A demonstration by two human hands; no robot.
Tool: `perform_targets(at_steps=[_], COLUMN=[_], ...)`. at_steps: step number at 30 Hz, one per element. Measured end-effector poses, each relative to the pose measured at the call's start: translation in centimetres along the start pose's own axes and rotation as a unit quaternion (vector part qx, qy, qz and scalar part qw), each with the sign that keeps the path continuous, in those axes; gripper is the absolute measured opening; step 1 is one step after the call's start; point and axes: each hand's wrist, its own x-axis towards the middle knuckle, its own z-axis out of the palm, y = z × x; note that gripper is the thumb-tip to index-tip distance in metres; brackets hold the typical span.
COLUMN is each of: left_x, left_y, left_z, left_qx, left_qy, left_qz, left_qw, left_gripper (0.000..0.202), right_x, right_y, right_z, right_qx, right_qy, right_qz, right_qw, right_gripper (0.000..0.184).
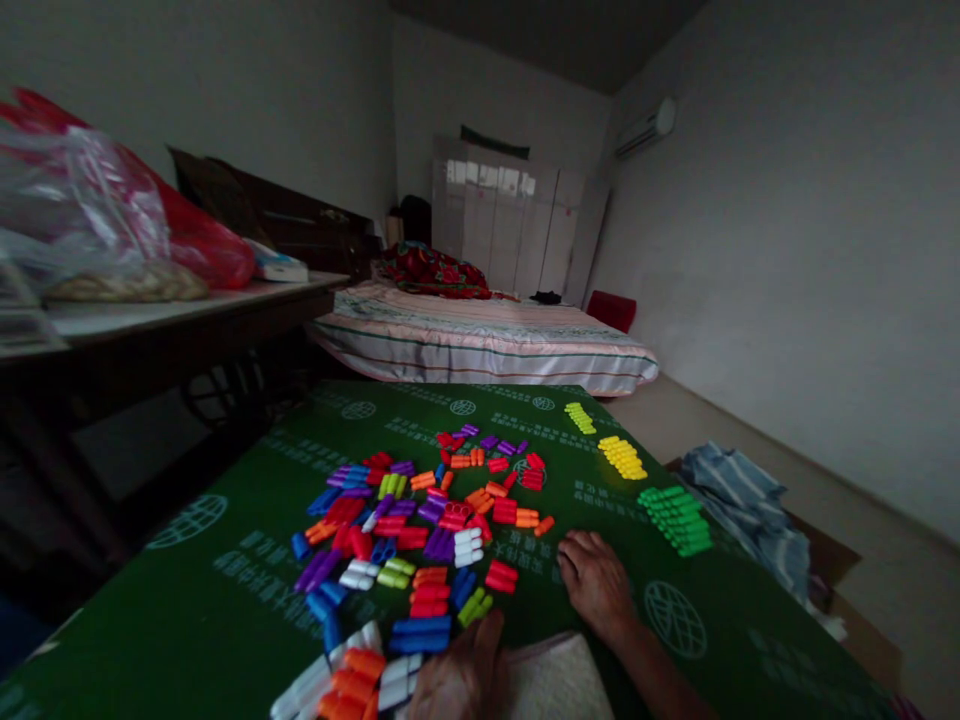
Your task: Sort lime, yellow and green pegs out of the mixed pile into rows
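Right hand [595, 580] flat, palm down, fingers curled slightly, forearm running in from lower right. Left hand [459, 680] low at frame edge, knuckles up, loosely curled, partly cut off.

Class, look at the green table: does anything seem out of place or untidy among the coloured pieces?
Mostly the mixed pile: its colours lie jumbled at all angles, while the green pieces and yellow pieces sit in neat rows. Nothing looks spilled or broken.
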Motion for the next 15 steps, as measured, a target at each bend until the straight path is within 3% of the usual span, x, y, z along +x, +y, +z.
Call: perform_targets(at_steps=[11,15], left_x=[0.6,0.6], left_y=[0.6,0.9], left_z=[-1.2,-1.6], left_qx=[-0.026,-0.04], left_qy=[-0.107,-0.119], left_qz=[-0.042,-0.047], left_qw=[0.993,0.991], left_gripper=[0.042,0.039], right_x=[0.2,0.1], right_y=[0.2,0.4], right_z=[-0.5,-0.5], right_qx=[0.009,0.005], right_qy=[-0.029,-0.035], right_qz=[0.005,0.004], right_qw=[1.0,0.999], right_gripper=[0.019,0.02])
